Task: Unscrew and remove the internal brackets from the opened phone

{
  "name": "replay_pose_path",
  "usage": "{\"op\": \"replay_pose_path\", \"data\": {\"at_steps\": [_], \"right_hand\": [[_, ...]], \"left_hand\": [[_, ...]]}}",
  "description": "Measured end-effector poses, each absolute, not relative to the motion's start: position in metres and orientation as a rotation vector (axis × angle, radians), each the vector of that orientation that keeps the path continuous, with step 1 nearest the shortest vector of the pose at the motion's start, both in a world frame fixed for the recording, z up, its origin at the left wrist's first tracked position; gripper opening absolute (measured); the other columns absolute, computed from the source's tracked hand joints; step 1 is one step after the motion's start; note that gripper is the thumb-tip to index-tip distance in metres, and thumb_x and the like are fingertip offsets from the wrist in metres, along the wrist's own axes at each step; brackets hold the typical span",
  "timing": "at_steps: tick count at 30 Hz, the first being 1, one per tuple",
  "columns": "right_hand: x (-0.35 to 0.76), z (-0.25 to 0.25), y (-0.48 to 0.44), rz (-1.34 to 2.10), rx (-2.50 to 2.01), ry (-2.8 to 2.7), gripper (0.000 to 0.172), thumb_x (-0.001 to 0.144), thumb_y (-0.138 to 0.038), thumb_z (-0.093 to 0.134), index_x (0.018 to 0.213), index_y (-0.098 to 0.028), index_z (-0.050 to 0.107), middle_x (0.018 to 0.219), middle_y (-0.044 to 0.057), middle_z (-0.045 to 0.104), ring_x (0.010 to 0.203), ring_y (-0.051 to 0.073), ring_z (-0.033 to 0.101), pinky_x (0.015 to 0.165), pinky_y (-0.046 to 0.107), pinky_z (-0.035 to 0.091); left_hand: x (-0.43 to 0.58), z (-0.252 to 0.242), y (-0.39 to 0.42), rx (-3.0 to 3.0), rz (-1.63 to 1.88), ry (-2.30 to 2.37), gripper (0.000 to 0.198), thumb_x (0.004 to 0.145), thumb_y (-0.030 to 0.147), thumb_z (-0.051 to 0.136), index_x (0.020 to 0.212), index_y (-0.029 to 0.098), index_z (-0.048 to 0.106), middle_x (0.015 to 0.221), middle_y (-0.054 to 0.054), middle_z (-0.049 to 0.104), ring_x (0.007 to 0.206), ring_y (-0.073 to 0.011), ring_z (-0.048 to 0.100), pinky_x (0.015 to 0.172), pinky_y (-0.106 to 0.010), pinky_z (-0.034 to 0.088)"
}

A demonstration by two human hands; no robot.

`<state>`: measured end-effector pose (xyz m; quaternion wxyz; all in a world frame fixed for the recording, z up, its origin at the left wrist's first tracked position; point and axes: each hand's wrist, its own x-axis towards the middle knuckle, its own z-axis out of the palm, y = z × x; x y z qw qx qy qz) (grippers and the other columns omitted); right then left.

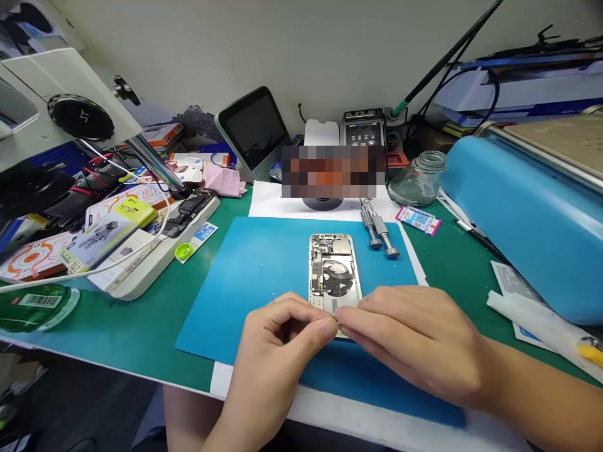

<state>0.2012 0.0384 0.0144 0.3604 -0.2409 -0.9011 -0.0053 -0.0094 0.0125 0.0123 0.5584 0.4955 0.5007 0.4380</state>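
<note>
An opened smartphone (336,270) lies on a blue work mat (249,276), its inner parts showing. Over the phone's near end, my left hand (282,345) has thumb and index finger pinched together on something too small to make out. My right hand (414,333) meets it there, fingertips pressed together at the same spot; whether they grip the same tiny piece is hidden. Both hands cover the phone's lower edge. Two screwdrivers (378,229) with grey metal handles rest on the mat beyond the phone, to the right.
At left stand a microscope arm (80,113), battery boxes (108,232) and a green bottle (38,307). A screen device (254,135) and a soldering station (362,129) are at the back. A glass jar (421,179) and a blue machine (522,213) occupy the right.
</note>
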Motion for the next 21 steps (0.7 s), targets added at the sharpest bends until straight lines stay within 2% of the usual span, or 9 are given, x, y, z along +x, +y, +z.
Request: {"op": "replay_pose_path", "data": {"at_steps": [3, 7, 10, 13, 16, 18, 21], "right_hand": [[0.201, 0.013, 0.038, 0.035, -0.611, -2.332, 0.013, 0.103, -0.011, 0.058, 0.113, -0.011, 0.066, 0.077, 0.002, 0.067, 0.065, 0.013, 0.058, 0.057, 0.029, 0.04], [0.201, 0.013, 0.038, 0.061, -0.587, -2.342, 0.018, 0.104, -0.008, 0.049, 0.111, -0.01, 0.066, 0.073, 0.001, 0.061, 0.062, 0.014, 0.049, 0.055, 0.03, 0.036], [0.202, 0.014, 0.038, 0.031, -0.591, -2.345, 0.018, 0.104, -0.008, 0.049, 0.107, -0.01, 0.066, 0.071, 0.001, 0.058, 0.062, 0.015, 0.045, 0.054, 0.031, 0.034], [0.202, 0.016, 0.04, -0.007, -0.603, -2.357, 0.016, 0.103, -0.008, 0.051, 0.102, -0.011, 0.067, 0.073, 0.001, 0.06, 0.063, 0.015, 0.048, 0.055, 0.03, 0.036], [0.202, 0.017, 0.044, -0.048, -0.642, -2.381, 0.017, 0.102, -0.006, 0.052, 0.098, -0.011, 0.068, 0.07, 0.0, 0.058, 0.06, 0.014, 0.048, 0.053, 0.03, 0.034], [0.202, 0.017, 0.047, -0.078, -0.667, -2.413, 0.019, 0.102, -0.006, 0.051, 0.096, -0.012, 0.068, 0.068, 0.0, 0.056, 0.059, 0.014, 0.047, 0.053, 0.03, 0.032], [0.203, 0.014, 0.049, -0.081, -0.694, -2.49, 0.02, 0.105, -0.009, 0.049, 0.098, -0.012, 0.068, 0.068, 0.0, 0.056, 0.06, 0.015, 0.048, 0.054, 0.031, 0.033]], "left_hand": [[-0.006, 0.011, 0.012, 1.169, 1.056, 1.189, 0.018, 0.085, 0.036, 0.081, 0.072, 0.024, 0.079, 0.073, 0.0, 0.067, 0.067, -0.0098, 0.057, 0.061, -0.019, 0.044], [-0.006, 0.011, 0.013, 1.206, 1.073, 1.184, 0.019, 0.085, 0.037, 0.08, 0.071, 0.024, 0.079, 0.07, 0.0, 0.066, 0.064, -0.0098, 0.057, 0.059, -0.019, 0.044], [-0.013, 0.015, 0.015, 1.358, 1.009, 1.204, 0.019, 0.089, 0.039, 0.076, 0.078, 0.025, 0.081, 0.077, -0.002, 0.071, 0.067, -0.0112, 0.059, 0.058, -0.02, 0.045], [-0.025, 0.019, 0.02, 1.646, 0.955, 1.282, 0.014, 0.095, 0.034, 0.069, 0.095, 0.027, 0.081, 0.087, -0.002, 0.073, 0.069, -0.0117, 0.061, 0.059, -0.022, 0.046], [-0.041, 0.02, 0.026, 2.068, 0.937, 1.289, 0.016, 0.1, 0.024, 0.064, 0.108, 0.025, 0.077, 0.092, -0.002, 0.072, 0.076, -0.0129, 0.064, 0.069, -0.024, 0.05], [-0.052, 0.017, 0.029, 2.378, 0.894, 1.198, 0.018, 0.102, 0.019, 0.06, 0.112, 0.023, 0.074, 0.09, -0.002, 0.07, 0.078, -0.0141, 0.064, 0.071, -0.027, 0.05], [-0.062, 0.01, 0.029, 2.676, 0.836, 1.061, 0.018, 0.102, 0.017, 0.058, 0.114, 0.018, 0.071, 0.08, -0.001, 0.065, 0.068, -0.0143, 0.058, 0.062, -0.029, 0.046]]}}
